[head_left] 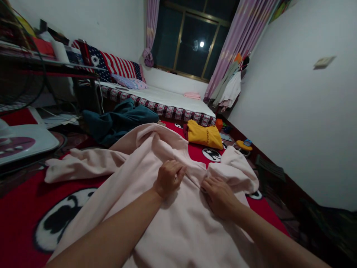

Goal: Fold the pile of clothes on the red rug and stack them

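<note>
A large pale pink garment (173, 227) lies spread over a red mat (25, 208) with black-and-white cartoon prints. My left hand (169, 178) is closed, pinching a fold of the pink fabric near its middle. My right hand (219, 195) rests beside it, fingers curled and pressed on the same fold, gripping the cloth. One sleeve (80, 163) stretches out to the left; another bunched part (237, 167) lies to the right.
A yellow folded garment (203, 134) and a dark teal one (117, 121) lie beyond. A low mattress (167, 100) with pillows sits under the window. A fan base (22, 141) stands at left, small toys (242, 145) near the right wall.
</note>
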A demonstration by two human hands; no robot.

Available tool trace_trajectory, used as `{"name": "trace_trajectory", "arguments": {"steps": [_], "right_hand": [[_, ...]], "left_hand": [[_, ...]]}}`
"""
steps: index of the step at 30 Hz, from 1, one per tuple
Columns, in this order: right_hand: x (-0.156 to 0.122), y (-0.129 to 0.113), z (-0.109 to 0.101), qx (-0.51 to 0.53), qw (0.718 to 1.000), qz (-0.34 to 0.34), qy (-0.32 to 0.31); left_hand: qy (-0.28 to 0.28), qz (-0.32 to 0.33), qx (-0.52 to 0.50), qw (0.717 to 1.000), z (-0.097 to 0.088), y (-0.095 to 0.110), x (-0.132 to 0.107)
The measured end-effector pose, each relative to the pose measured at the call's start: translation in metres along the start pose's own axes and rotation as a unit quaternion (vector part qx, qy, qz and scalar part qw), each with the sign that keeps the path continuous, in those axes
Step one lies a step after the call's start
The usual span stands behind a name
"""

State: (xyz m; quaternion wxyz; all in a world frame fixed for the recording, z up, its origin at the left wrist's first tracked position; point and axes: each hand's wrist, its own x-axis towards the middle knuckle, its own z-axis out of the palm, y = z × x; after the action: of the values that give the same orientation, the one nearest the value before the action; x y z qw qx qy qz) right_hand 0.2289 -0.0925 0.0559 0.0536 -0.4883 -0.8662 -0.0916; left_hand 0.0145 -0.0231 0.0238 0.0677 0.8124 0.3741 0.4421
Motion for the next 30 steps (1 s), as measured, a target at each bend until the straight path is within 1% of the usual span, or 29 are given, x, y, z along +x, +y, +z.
{"name": "trace_trajectory", "arguments": {"steps": [1, 3, 6, 8, 9, 11, 12, 13, 14, 15, 17, 18, 19, 21, 22, 23, 24, 25, 26, 28, 30], "right_hand": [[-0.002, -0.004, -0.002, 0.018, 0.999, 0.018, -0.024], [0.005, -0.004, -0.009, 0.052, 0.995, 0.079, -0.035], [0.031, 0.009, -0.016, 0.102, 0.977, 0.189, 0.015], [0.052, 0.017, -0.013, 0.146, 0.955, 0.255, 0.038], [0.061, 0.02, -0.01, 0.182, 0.941, 0.284, 0.031], [0.076, 0.022, -0.004, 0.27, 0.904, 0.33, -0.014], [0.083, 0.024, -0.002, 0.304, 0.889, 0.341, -0.038], [0.088, 0.026, -0.002, 0.326, 0.88, 0.342, -0.052], [0.093, 0.03, -0.005, 0.333, 0.879, 0.337, -0.055], [0.098, 0.035, -0.009, 0.329, 0.884, 0.328, -0.044], [0.107, 0.051, -0.021, 0.31, 0.897, 0.316, -0.001], [0.112, 0.061, -0.027, 0.294, 0.901, 0.318, 0.031], [0.117, 0.071, -0.032, 0.263, 0.906, 0.325, 0.073], [0.126, 0.09, -0.036, 0.154, 0.919, 0.337, 0.135], [0.13, 0.097, -0.035, 0.098, 0.924, 0.341, 0.146], [0.135, 0.102, -0.032, 0.053, 0.927, 0.343, 0.142], [0.14, 0.105, -0.027, 0.027, 0.929, 0.345, 0.129], [0.146, 0.105, -0.022, 0.023, 0.931, 0.346, 0.114], [0.154, 0.104, -0.017, 0.028, 0.932, 0.344, 0.113], [0.174, 0.094, -0.007, 0.044, 0.935, 0.33, 0.123], [0.197, 0.081, 0.003, 0.086, 0.94, 0.311, 0.112]], "left_hand": [[-0.001, -0.004, 0.001, 1.0, 0.001, 0.0, 0.0], [-0.015, -0.014, 0.004, 1.0, 0.004, -0.002, 0.0], [-0.069, -0.02, 0.002, 0.997, 0.007, -0.002, -0.001], [-0.102, -0.011, 0.0, 0.995, 0.007, -0.002, -0.002], [-0.111, -0.005, -0.001, 0.994, 0.007, -0.002, -0.002], [-0.115, 0.001, -0.001, 0.993, 0.006, -0.001, -0.003], [-0.115, 0.001, -0.001, 0.993, 0.005, -0.001, -0.003], [-0.114, -0.002, -0.001, 0.993, 0.005, -0.001, -0.003], [-0.114, -0.005, -0.004, 0.993, 0.005, -0.001, -0.003], [-0.114, -0.007, -0.007, 0.993, 0.005, -0.001, -0.003], [-0.112, -0.01, -0.011, 0.994, 0.005, -0.001, -0.002], [-0.112, -0.01, -0.012, 0.994, 0.006, -0.001, -0.002], [-0.115, -0.009, -0.011, 0.993, 0.006, -0.001, -0.001], [-0.13, -0.005, -0.006, 0.992, 0.007, -0.001, 0.0], [-0.138, -0.003, -0.002, 0.99, 0.008, -0.001, 0.0], [-0.146, -0.001, 0.002, 0.989, 0.008, -0.001, 0.0], [-0.152, 0.0, 0.005, 0.988, 0.009, -0.001, 0.0], [-0.155, 0.002, 0.007, 0.988, 0.009, -0.001, 0.001], [-0.156, 0.004, 0.008, 0.988, 0.01, -0.002, 0.001], [-0.159, 0.009, 0.006, 0.987, 0.011, -0.002, 0.001], [-0.162, 0.009, 0.004, 0.987, 0.012, -0.002, 0.001]]}}
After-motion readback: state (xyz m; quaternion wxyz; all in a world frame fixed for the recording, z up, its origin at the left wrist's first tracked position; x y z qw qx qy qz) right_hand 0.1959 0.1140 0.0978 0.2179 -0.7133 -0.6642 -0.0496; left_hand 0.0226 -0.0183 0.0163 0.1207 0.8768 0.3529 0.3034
